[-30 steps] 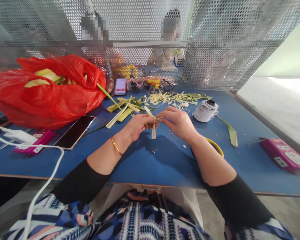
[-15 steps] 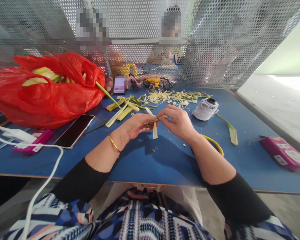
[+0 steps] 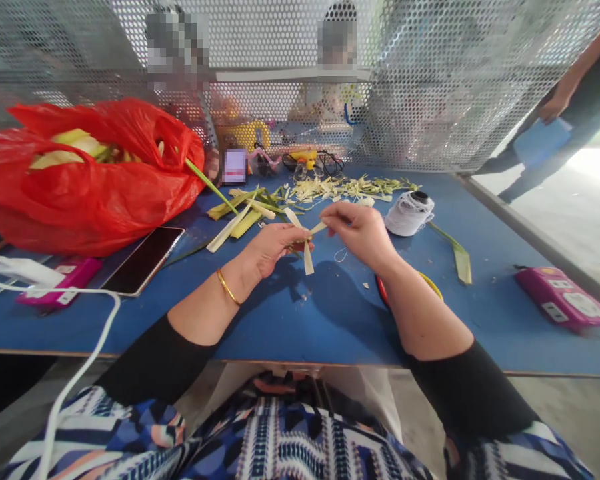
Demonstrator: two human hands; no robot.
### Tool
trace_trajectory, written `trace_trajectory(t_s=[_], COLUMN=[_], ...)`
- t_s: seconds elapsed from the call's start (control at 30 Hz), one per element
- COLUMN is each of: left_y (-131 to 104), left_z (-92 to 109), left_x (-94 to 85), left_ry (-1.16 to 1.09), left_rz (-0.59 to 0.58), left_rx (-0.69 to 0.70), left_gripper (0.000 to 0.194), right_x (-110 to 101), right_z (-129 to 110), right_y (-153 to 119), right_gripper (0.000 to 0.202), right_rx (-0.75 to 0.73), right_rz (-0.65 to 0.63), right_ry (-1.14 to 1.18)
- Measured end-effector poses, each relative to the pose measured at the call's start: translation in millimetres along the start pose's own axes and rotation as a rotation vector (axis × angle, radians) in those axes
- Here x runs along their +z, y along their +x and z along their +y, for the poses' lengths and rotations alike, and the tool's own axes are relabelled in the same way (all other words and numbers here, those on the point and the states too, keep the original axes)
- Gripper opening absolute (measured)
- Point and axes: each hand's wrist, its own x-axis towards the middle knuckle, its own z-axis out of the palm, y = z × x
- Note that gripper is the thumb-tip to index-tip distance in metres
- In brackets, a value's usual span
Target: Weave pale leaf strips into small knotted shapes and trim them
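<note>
Over the middle of the table, my left hand [image 3: 279,245] is closed on a small bundle of pale leaf strips [image 3: 308,259], with strip ends sticking out up and down. My right hand [image 3: 353,230] pinches the tip of one strip that runs right from the bundle. Behind the hands lie cut green and yellow leaf pieces [image 3: 247,217] and a heap of thin shreds [image 3: 330,189]. A spool of white thread [image 3: 409,214] stands right of my right hand, and a thin loop of thread lies below that hand.
A red plastic bag [image 3: 95,193] of leaves and a phone [image 3: 144,261] are at left, with a white cable [image 3: 87,363]. A purple box [image 3: 565,298] is at right. Red and yellow rings lie under my right forearm. Behind a perforated screen [image 3: 430,87] are people; another person walks at right.
My right hand has moved slightly right, away from my left hand, with the strip now stretched between them. A person has appeared at the upper right. The view has shifted a little.
</note>
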Motion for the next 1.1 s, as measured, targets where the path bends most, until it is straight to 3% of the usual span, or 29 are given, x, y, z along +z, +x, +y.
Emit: trace_trajectory(t_s=[0.1, 0.17, 0.3, 0.47, 0.7, 0.9, 1.1], left_y=[0, 0, 1, 1, -3, -1, -2], left_z=[0, -1, -4, -5, -5, -7, -5], left_x=[-0.1, -0.2, 0.6, 3.2, 6.8, 5.0, 5.4], left_ry=[-0.047, -0.08, -0.114, -0.142, -0.143, -0.115, -0.147], left_rz=[0.052, 0.072, 0.086, 0.09, 0.081, 0.071, 0.06], left_rx=[0.019, 0.021, 0.0, -0.035, -0.074, -0.061, -0.016], left_gripper=[0.009, 0.009, 0.01, 0.007, 0.008, 0.009, 0.01], right_x=[-20, -34, -48, -37, -23, -21, -14], right_z=[9, 18, 36, 45, 54, 53, 24], right_y=[4, 6, 7, 6, 7, 8, 7], right_gripper=[0.018, 0.017, 0.015, 0.021, 0.013, 0.017, 0.008], right_rx=[0.038, 0.051, 0.113, 0.14, 0.107, -0.007, 0.101], right_rz=[0.207, 0.236, 0.06, -0.243, -0.352, -0.308, -0.262], right_ry=[-0.187, -0.406, -0.655, -0.676, -0.781, -0.667, -0.087])
